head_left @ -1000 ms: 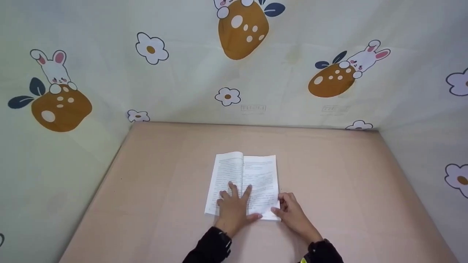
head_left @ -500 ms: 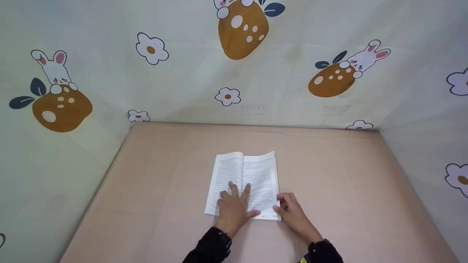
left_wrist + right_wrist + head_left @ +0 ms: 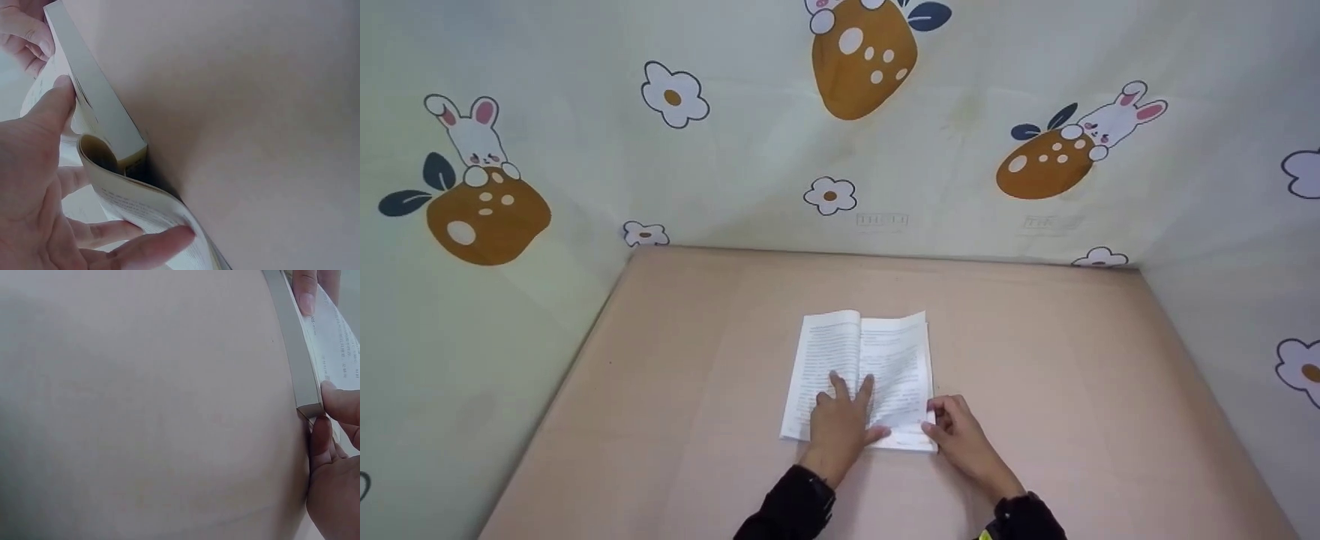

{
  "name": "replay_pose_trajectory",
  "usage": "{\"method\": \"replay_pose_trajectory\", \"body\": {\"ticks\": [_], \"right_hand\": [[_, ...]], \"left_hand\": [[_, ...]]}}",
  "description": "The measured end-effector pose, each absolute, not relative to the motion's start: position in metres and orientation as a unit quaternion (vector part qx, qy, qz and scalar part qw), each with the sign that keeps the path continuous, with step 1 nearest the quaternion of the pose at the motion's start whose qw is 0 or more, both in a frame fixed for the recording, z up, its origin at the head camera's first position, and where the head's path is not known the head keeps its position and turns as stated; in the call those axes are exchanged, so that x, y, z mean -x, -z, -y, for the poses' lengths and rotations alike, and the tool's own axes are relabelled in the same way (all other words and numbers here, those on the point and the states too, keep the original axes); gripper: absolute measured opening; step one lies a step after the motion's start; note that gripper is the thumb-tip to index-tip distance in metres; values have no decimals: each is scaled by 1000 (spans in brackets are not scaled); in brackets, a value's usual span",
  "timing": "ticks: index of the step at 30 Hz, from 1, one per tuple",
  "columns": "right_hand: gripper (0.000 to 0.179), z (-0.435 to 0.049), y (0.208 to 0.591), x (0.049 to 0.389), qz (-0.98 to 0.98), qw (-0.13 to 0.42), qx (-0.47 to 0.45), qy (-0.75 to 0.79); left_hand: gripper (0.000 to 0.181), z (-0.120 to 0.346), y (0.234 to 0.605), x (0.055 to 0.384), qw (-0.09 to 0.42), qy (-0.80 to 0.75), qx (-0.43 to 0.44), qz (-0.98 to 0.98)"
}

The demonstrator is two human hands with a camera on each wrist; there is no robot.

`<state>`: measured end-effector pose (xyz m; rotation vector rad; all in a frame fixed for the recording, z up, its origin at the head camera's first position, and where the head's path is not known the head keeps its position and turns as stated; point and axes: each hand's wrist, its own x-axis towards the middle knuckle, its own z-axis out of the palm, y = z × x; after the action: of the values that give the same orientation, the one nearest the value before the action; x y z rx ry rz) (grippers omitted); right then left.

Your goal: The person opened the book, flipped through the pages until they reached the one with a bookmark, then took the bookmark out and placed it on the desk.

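Observation:
An open book [image 3: 892, 345] with printed white pages lies on the table, its spine running away from me. My left hand [image 3: 838, 424] rests spread across the lower middle of it, fingers over the left page and the fold, thumb on the right page. In the left wrist view the left page [image 3: 129, 197] curls up under those fingers, beside the thick page block [image 3: 98, 84]. At the lower right corner, my right hand [image 3: 964, 442] pinches the page edge between thumb and fingers. The top right corner of that page stands lifted off the pages below.
The book lies on a plain pinkish-beige tabletop [image 3: 697, 360]. Pale cloth walls [image 3: 735, 150] printed with rabbits, brown fruit and flowers rise at the back and both sides. Dark sleeves [image 3: 791, 506] cover both forearms.
The right page's top corner has risen from lying flat. The left thumb has drawn slightly inward, while the right hand's thumb has shifted a little toward the page edge. The head view has tilted slightly.

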<state>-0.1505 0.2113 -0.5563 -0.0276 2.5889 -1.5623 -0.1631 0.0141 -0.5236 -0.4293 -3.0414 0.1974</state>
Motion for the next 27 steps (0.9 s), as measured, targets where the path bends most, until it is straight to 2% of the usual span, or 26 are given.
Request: {"method": "replay_pose_trajectory", "body": {"ticks": [12, 21, 24, 27], "right_hand": [[23, -213, 558, 149, -846, 68, -7, 529], [23, -213, 558, 149, -848, 70, -21, 525], [23, -213, 559, 149, -846, 70, -24, 528], [23, -212, 559, 149, -843, 71, -25, 533]], "left_hand": [[78, -2, 523, 169, 63, 14, 178, 982], [75, 8, 520, 169, 50, 141, 174, 973], [77, 11, 519, 167, 55, 166, 174, 969], [85, 13, 517, 164, 37, 177, 176, 968]]}}
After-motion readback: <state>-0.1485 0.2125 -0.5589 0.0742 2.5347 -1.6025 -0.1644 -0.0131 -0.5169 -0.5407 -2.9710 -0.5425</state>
